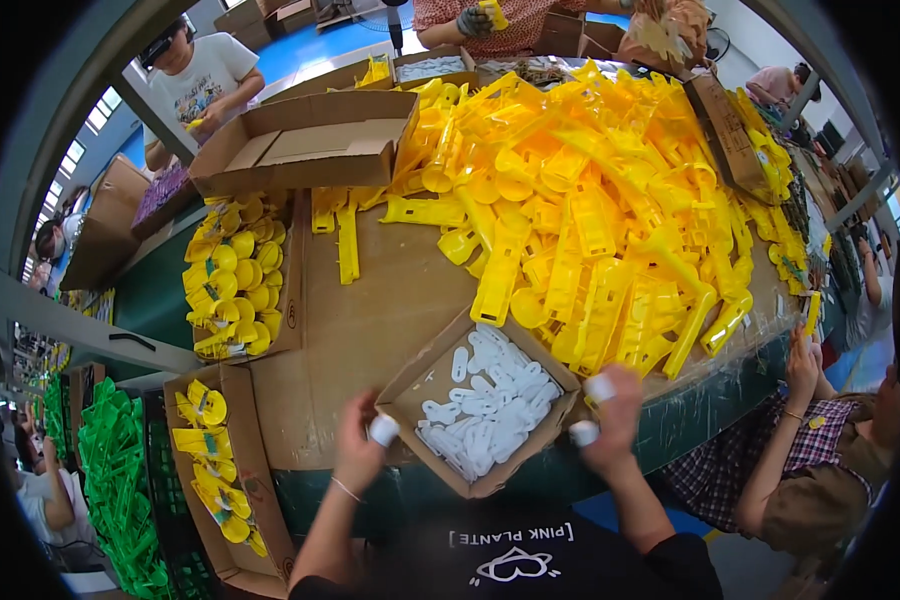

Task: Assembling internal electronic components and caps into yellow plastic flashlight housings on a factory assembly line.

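Through the head camera I am seeing an open cardboard box, which is lying at the near side of the table and is carrying many small white pieces. My left hand is standing at the left corner of this box, and a fingertip is wearing a white cover. My right hand is standing near the right corner, thumb and finger apart, also wearing white covers. For both hands, I cannot tell if they are gripping the cardboard or only being beside it. Just beyond the box, a big heap of yellow parts is covering the table. To the left, green parts are lying piled. At the right, another person is raising a yellow piece.
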### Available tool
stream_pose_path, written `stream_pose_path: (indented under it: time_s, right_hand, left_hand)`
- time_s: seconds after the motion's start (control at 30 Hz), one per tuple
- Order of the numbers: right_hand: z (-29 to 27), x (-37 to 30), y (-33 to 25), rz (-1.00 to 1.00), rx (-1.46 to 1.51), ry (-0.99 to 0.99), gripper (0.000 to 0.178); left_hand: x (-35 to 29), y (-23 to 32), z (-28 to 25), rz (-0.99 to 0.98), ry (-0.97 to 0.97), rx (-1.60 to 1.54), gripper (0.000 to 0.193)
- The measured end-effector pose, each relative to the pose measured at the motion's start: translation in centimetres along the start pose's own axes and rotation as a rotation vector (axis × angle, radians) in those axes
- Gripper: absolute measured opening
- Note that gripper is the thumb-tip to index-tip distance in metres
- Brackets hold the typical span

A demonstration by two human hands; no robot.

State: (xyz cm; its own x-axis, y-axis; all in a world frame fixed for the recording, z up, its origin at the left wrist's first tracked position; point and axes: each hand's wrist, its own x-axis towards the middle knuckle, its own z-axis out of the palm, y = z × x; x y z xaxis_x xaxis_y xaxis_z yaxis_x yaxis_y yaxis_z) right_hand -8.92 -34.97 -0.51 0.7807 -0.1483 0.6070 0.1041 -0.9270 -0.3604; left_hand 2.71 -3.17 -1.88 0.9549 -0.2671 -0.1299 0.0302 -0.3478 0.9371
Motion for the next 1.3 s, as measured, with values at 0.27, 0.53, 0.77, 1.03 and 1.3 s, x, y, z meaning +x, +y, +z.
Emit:
stream_pose_path:
  time_s: [0.27,0.53,0.77,1.03,1.3]
  right_hand:
    - [2.7,7.4,-2.3,-0.107,0.091,0.083,0.031]
    - [-1.2,26.3,9.3,0.346,0.531,0.672,0.036]
    - [-3.1,32.8,19.1,0.526,0.367,0.602,0.038]
    - [0.6,37.9,17.0,0.656,-0.546,-0.253,0.063]
    - [0.8,38.7,18.5,0.443,-0.574,-0.247,0.038]
  left_hand:
    - [0.9,-3.8,1.5,0.134,0.001,0.037,0.074]
    - [7.5,9.5,-2.2,0.572,0.260,0.109,0.061]
    - [10.3,11.0,-0.4,0.582,0.090,0.154,0.052]
    - [10.2,11.1,3.8,0.729,-0.079,0.140,0.047]
    - [7.5,7.8,-0.6,0.650,0.060,0.196,0.040]
